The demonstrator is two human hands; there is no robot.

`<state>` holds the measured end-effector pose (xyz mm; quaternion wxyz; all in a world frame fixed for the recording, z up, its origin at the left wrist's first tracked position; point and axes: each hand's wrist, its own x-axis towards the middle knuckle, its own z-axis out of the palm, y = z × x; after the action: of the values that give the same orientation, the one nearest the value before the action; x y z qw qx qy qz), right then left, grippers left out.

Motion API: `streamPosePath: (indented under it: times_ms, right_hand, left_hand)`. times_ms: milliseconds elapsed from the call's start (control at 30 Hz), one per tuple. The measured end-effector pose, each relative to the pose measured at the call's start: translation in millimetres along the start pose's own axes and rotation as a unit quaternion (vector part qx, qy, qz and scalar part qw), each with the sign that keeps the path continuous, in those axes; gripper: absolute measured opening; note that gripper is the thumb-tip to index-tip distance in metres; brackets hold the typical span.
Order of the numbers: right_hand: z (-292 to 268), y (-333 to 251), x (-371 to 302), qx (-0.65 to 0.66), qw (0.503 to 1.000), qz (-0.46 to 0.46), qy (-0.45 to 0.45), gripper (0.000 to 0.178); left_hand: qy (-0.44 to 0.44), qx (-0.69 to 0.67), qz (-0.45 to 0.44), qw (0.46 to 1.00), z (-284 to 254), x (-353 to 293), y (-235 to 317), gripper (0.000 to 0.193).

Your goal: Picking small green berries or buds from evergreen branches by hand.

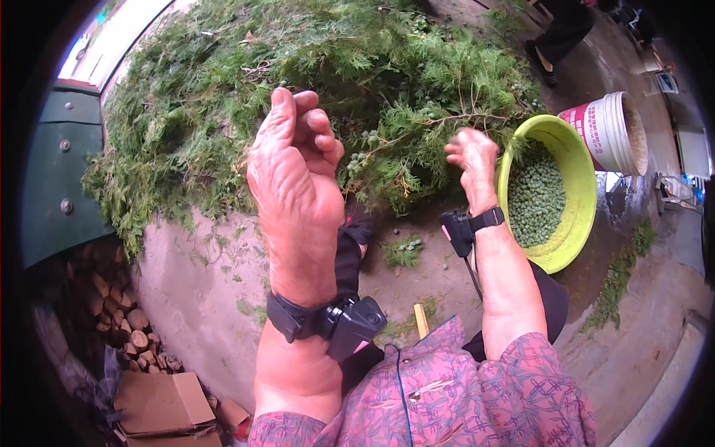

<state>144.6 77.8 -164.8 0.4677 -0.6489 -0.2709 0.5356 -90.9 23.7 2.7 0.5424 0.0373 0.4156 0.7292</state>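
- Head view: from where I stand, the branches (pixel 201 97) make a wide green heap over the upper left and upper middle of the frame.
- The left hand (pixel 298 145) is left of the centre, in front of the heap. Its fingers are half curled, with the thumb near them; I cannot tell whether something small is between the tips.
- The right hand (pixel 474 160) is right of the centre, just beside the basin. Its fingers are bent and blurred, so I cannot tell if they have hold of anything. One bare stem (pixel 462 118) lies near them.
- The branches look light and springy, with soft, feathery leaves that would bend easily. I think the bare stem is the better place to hold; the leafy ends would probably slip or tear.
- The berries (pixel 536 197) lie inside the basin (pixel 579 186), at the right of the frame. They seem small, firm and ready to roll, so fingertips should suit them. The basin looks tilted, and the berries probably make it heavy; its rim is the natural place to grasp.
- A bucket (pixel 614 134) is behind the basin, and logs (pixel 138 320) are at the lower left.
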Motion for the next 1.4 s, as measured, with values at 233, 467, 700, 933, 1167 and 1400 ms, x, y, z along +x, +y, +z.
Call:
streamPosePath:
  times_ms: [233,467,700,933,1167,1400]
  right_hand:
    - [19.3,20.2,29.3,0.215,0.966,0.096,-0.111,0.044]
    - [41.9,0.2,7.7,0.265,0.948,0.129,-0.123,0.019]
    - [45.7,-59.8,-30.8,0.329,0.934,0.047,-0.134,0.013]
    - [20.9,-112.1,-68.9,0.385,0.907,-0.025,-0.17,0.015]
    - [-7.5,-111.2,-94.3,0.432,0.875,-0.037,-0.216,0.01]
    - [-20.6,-89.4,-106.0,0.484,0.854,0.003,-0.193,0.009]
  left_hand:
    - [-0.002,0.013,-0.017,1.0,5.7,-2.0,-5.1,0.019]
    - [-0.009,0.017,-0.025,0.999,10.0,-2.7,-10.2,0.018]
    - [-0.031,0.034,-0.074,0.996,18.5,-13.3,-27.3,0.013]
    - [-0.063,0.147,-0.129,0.979,30.6,-28.1,-60.2,0.018]
    - [-0.057,0.048,-0.139,0.988,44.4,-31.7,-79.8,0.033]
    - [0.014,0.003,-0.101,0.995,50.7,-32.1,-99.1,0.021]
